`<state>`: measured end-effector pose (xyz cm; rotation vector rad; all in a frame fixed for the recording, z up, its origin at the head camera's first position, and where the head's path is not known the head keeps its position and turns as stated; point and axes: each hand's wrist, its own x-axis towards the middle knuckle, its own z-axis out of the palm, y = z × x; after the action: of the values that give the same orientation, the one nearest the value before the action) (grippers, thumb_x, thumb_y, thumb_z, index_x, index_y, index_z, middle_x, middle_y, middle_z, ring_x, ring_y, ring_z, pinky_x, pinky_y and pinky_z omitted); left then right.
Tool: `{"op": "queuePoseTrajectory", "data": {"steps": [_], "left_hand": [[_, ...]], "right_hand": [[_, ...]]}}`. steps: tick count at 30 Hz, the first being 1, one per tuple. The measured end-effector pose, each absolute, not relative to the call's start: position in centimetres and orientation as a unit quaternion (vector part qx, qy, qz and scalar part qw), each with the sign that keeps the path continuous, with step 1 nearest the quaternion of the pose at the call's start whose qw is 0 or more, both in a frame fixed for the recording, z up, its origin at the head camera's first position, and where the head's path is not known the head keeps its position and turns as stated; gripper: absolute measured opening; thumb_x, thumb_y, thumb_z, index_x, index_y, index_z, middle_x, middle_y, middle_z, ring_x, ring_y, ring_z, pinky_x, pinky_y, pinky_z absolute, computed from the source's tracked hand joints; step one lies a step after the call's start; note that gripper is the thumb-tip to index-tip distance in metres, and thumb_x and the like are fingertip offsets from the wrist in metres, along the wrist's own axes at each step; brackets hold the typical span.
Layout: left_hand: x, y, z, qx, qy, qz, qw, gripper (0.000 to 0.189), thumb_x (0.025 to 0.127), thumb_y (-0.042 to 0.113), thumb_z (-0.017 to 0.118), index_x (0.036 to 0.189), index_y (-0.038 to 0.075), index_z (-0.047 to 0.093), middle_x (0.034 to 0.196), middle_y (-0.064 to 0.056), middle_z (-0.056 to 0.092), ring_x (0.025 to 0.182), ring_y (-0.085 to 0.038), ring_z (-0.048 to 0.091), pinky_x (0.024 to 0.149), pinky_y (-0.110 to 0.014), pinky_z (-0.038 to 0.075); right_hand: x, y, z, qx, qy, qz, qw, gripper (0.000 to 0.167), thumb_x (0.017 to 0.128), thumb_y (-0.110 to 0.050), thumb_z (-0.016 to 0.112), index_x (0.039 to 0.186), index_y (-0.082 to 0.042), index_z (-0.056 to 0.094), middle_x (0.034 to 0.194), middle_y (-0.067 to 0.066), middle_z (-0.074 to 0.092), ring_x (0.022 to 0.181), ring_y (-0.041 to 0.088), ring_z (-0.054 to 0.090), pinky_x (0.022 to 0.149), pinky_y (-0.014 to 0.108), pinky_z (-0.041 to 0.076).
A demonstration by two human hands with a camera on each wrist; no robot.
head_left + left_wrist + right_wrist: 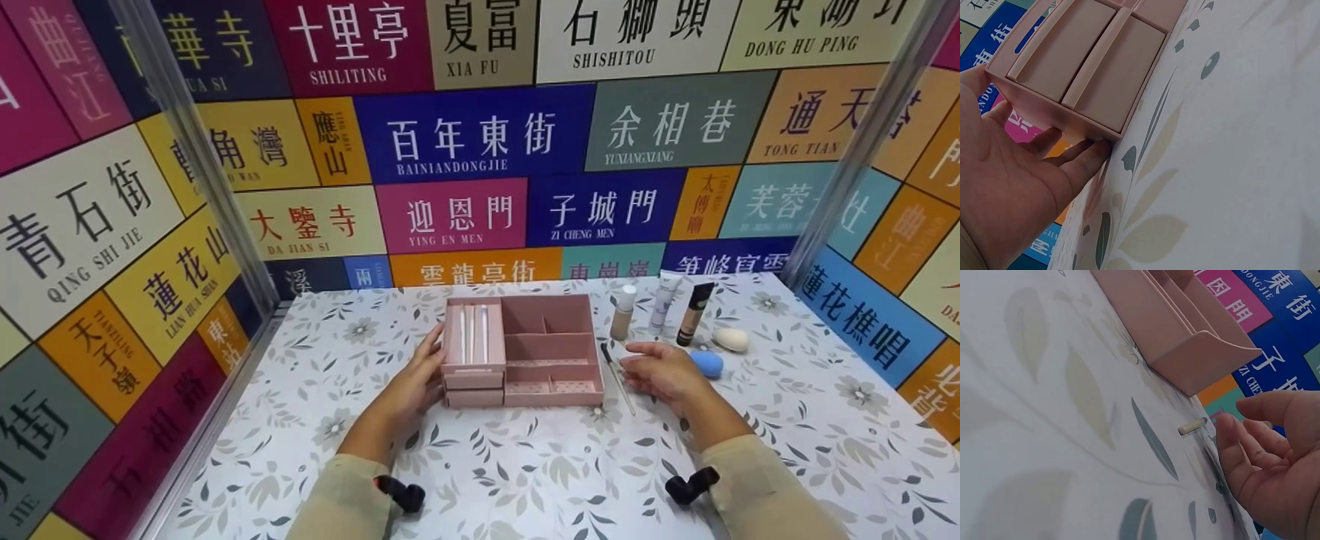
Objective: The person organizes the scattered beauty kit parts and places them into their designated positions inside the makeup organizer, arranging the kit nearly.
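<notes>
A pink organizer box (551,349) stands on the table, with two small drawers (1114,73) at its front left and open compartments on the right. Against its left side my left hand (417,375) rests, fingertips touching the outer wall. Slim white sticks (482,334) lie on top of the drawer section. To the right of the box lies a thin makeup brush (619,381), dark at its far end. My right hand (666,373) is just beside the brush, fingers loosely bent; the right wrist view shows nothing between them. A blue sponge (708,364) is partly hidden behind that hand.
Behind the right hand stand a foundation bottle (622,319) with a white cap, a pale tube (661,309) and a beige tube (694,319) with black ends. A cream egg-shaped sponge (730,340) lies right of them. A leaf-patterned cover (525,472) spreads over the table.
</notes>
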<state>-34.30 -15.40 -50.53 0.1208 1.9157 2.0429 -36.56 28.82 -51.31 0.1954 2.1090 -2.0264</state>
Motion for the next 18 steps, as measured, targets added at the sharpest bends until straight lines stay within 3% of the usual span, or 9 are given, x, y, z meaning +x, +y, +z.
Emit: {"op": "queuePoseTrajectory", "data": {"steps": [8,18], "left_hand": [[-34.4,-15.4,-50.6,0.034,0.669,0.722,0.174,0.053,0.11,0.056,0.051,0.157,0.067,0.03,0.18,0.009,0.015,0.163,-0.029,0.034,0.135,-0.053,0.027],[-34.2,-15.3,-50.3,0.027,0.674,0.718,0.173,0.055,0.108,0.058,0.051,0.158,0.067,0.029,0.18,0.01,0.014,0.164,-0.029,0.032,0.135,-0.053,0.027]], "right_hand": [[-36.4,28.5,-51.7,0.055,0.768,-0.63,0.104,0.061,0.099,-0.009,0.073,0.152,0.007,0.048,0.104,0.001,0.075,0.089,0.011,0.072,0.078,0.025,0.063],[-36.3,27.5,-51.3,0.05,0.825,-0.554,0.099,0.068,0.086,0.0,0.084,0.147,0.006,0.054,0.131,0.021,0.068,0.093,0.012,0.07,0.079,0.025,0.063]]}}
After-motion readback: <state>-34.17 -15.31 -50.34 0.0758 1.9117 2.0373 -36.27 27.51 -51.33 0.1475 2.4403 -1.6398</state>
